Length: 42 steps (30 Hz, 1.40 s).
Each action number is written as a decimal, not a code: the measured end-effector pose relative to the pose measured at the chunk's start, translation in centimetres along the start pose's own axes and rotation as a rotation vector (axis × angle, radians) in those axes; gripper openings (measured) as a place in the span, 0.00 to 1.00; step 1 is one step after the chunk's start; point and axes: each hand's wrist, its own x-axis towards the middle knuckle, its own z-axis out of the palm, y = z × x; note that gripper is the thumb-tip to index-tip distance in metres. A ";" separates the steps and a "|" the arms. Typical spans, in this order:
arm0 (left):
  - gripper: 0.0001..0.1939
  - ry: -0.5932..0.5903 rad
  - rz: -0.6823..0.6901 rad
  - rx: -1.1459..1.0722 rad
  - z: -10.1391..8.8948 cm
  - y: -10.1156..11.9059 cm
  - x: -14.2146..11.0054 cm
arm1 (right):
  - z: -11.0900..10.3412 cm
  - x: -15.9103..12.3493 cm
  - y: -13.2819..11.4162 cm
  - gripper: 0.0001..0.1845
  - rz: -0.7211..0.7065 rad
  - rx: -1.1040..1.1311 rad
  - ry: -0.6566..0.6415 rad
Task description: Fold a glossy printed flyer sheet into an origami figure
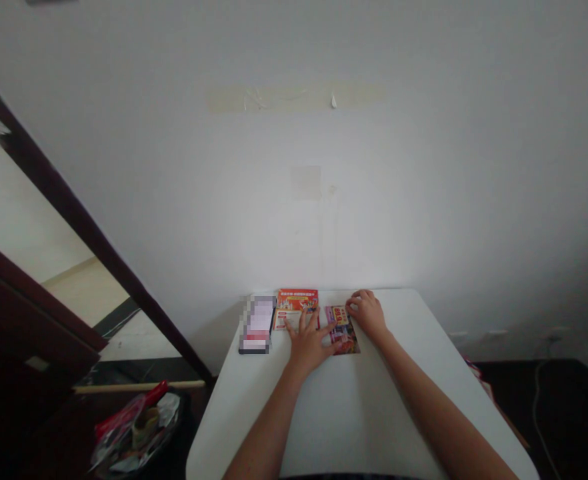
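My left hand [309, 343] lies open with its fingers spread. Some of its fingertips rest on a red, orange and white printed leaflet [298, 300], others on the left edge of a purple and yellow flyer [345, 337] with large numerals. At the flyer's upper right corner my right hand [368, 315] is closed, thumb and fingers pinched at the paper's edge. Both papers lie flat on a white table [344, 407]. Left of the leaflet is a dark-edged phone [257, 325], its screen blurred out.
The table's far edge meets a pale wall [399, 167] with tape marks. On the floor at left stands a filled waste bin [141, 430] beside a wooden stick [139, 386]. A dark door frame [89, 223] slants at left. A cable [537, 393] hangs at right.
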 end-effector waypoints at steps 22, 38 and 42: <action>0.26 0.025 0.015 -0.026 -0.1 0.0 -0.4 | 1.7 -1.2 2.0 0.09 -0.061 0.260 0.071; 0.31 -0.009 -0.011 0.020 -0.6 0.4 -0.6 | -1.1 -5.8 2.7 0.11 -0.261 0.307 -0.096; 0.30 0.010 -0.002 0.004 -0.5 0.3 -0.6 | -2.2 -6.4 2.9 0.14 -0.284 0.306 -0.157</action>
